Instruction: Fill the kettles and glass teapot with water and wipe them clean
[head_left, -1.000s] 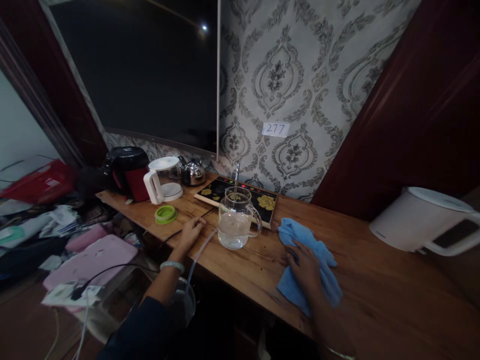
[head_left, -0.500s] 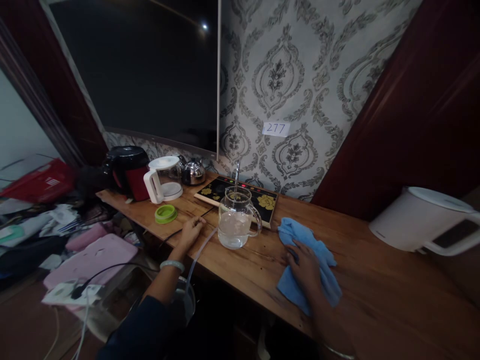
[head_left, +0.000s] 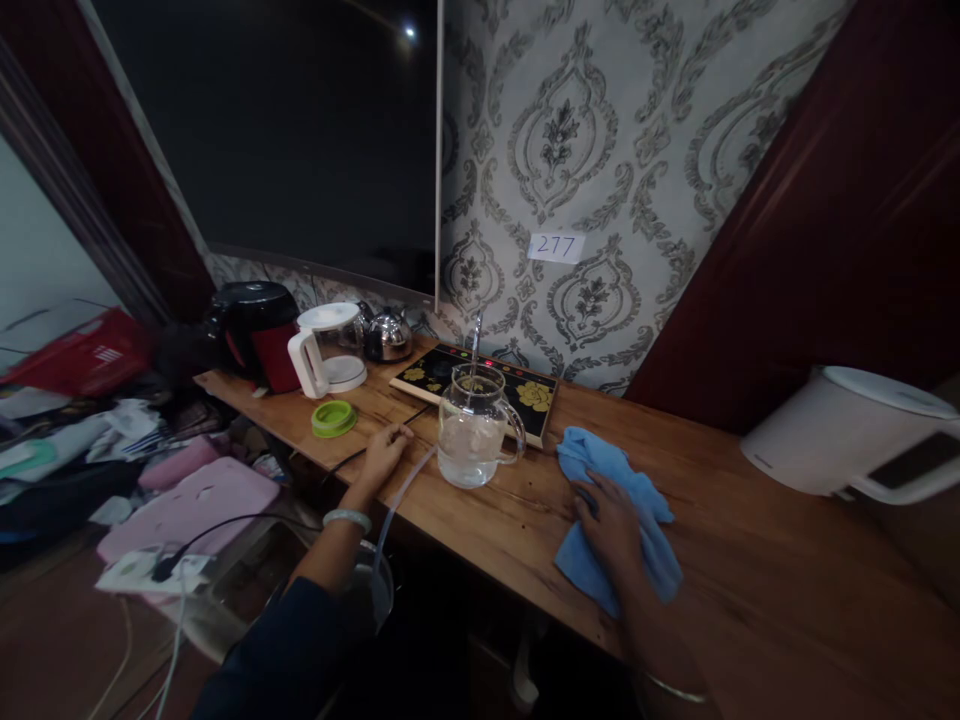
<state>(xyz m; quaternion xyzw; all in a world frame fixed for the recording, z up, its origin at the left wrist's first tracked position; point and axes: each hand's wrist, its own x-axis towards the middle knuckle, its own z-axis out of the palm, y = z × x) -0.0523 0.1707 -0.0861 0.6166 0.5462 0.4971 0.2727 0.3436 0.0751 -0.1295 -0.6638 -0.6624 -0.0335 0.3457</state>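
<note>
Well, R hand [head_left: 609, 518] on blue cloth [head_left: 646, 495], L hand [head_left: 385, 452] nr jug [head_left: 471, 440].

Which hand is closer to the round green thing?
Left. The left hand is just right of the round green thing; the right hand is farther right, on the blue cloth.

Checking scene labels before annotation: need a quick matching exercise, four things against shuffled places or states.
Things:
1. glass pitcher
2. cloth
3. paper label
4. white kettle

Places or states:
A. on the patterned wall
B. under the right hand
C. on the far right of the picture
D. partly filled with water

Pairs: 1-D, 2-B, 3-A, 4-C
</note>
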